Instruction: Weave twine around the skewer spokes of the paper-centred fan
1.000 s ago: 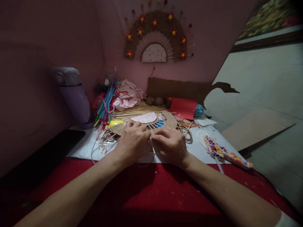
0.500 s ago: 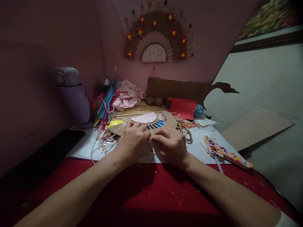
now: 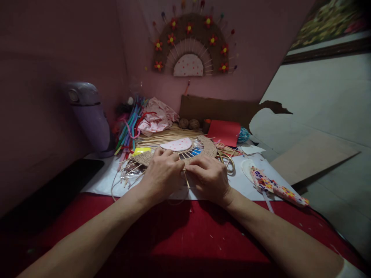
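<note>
— Jute twine is wound over thin sticks in the woven fan (image 3: 207, 146). Where is it kept?
— It is laid flat on the white sheet (image 3: 240, 181), and its near rim is covered by both hands.
— How are the fingers set?
— The left hand (image 3: 162, 175) and right hand (image 3: 210, 177) are curled, fingertips pinched narrow on that rim. Whether twine or a stick is nipped cannot be told.
— What could be spoiled?
— A stick could be snapped, it is judged, if the twine is pulled hard. The scissors (image 3: 228, 162), just right of the fan, could be nudged.
</note>
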### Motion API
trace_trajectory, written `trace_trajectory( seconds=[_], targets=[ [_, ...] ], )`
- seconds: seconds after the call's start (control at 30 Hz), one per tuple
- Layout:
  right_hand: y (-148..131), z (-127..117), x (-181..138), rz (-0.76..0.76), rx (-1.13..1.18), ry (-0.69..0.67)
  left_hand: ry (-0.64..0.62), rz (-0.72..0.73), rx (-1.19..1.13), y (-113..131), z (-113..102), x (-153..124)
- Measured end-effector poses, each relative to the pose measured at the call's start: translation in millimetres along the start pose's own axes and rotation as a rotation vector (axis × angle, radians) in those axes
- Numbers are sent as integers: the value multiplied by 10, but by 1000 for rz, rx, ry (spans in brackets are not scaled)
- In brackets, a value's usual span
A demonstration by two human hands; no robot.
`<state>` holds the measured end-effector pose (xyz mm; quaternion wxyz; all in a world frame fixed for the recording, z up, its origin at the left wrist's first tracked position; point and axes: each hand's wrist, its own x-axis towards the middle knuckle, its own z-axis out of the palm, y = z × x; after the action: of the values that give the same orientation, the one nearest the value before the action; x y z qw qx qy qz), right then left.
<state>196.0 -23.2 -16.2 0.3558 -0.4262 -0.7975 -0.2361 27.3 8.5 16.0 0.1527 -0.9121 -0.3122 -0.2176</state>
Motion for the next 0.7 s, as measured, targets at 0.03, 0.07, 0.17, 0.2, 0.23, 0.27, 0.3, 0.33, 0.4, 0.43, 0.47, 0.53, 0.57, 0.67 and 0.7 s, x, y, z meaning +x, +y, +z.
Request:
trace_trajectory(
  seconds=[0.03,0.07,0.17,0.2,0.23,0.27,0.3,0.33,0.4,0.43,0.47,0.53,0.57,0.67,0.7],
  targets=[
    [1,-1,2,-2,-1,1,0,-1,-1,1,0,0],
    [1,-2,3,-2,-2,2,0,-2,-1,2,0,-1],
    [0,-4,3,1,-4,1,0,0,-6,5,-6,-1],
    [0,-4,3,2,-4,0,0,1,-9,5,-9,-1],
    [-1,-4,2,2,-5,-1,0,3,-10,5,-11,-1],
    [-2,-4,2,1,-5,-2,-2,2,-11,4,-13,-2],
    [-2,-4,2,1,-6,-2,-3,3,-11,3,-14,-2],
    [-2,-5,2,1,-6,-1,-1,3,-10,3,-15,-2],
    [-3,-6,3,0,-6,3,7,6,-11,3,-14,-3],
    [-3,-7,3,1,-6,5,10,7,-14,3,-14,-3],
    [-3,-7,3,1,-5,5,12,6,-16,4,-15,-4],
    [-4,-9,2,0,-3,1,5,1,-20,7,-17,-3],
    [-4,-9,1,1,-4,-1,0,-1,-20,8,-17,-3],
    [-5,-9,0,2,-6,-3,-3,1,-16,8,-16,-2],
    [-5,-9,1,2,-6,-3,-1,3,-15,7,-15,-2]
  ],
)
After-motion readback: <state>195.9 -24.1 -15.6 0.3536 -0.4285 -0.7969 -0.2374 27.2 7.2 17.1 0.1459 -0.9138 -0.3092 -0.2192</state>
